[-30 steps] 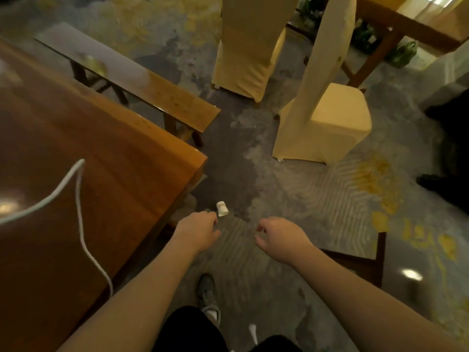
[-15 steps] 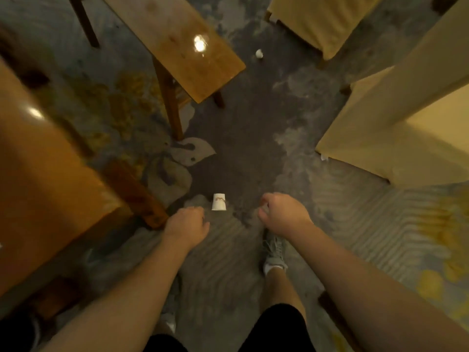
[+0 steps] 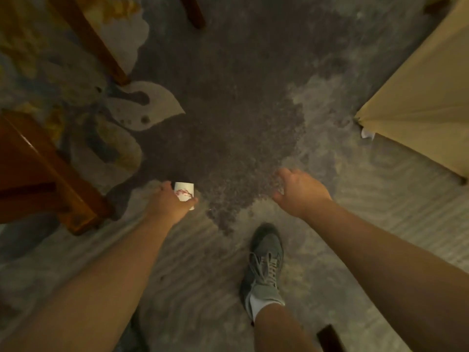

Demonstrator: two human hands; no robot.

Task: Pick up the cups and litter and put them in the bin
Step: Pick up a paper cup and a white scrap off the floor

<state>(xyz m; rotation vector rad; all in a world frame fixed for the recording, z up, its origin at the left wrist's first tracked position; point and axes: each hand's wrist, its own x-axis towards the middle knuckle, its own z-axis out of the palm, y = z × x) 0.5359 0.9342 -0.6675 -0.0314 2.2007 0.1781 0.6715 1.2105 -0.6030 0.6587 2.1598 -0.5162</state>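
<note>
White cup [image 3: 184,191], red branch print

A small white paper cup [image 3: 184,193] with a red branch print, held low over the patterned carpet.

Patterned carpet [image 3: 236,118], dark grey patch at centre, pale leaf motifs at left, ribbed grey bands below. Wooden furniture legs [image 3: 96,47] upper left; heavier orange-brown wooden leg [image 3: 50,171] at left edge. Cream fabric chair cover [image 3: 426,105] at right, hem touching carpet. Grey laced sneaker [image 3: 265,265] with white sock, planted on ribbed band, lower centre
</note>
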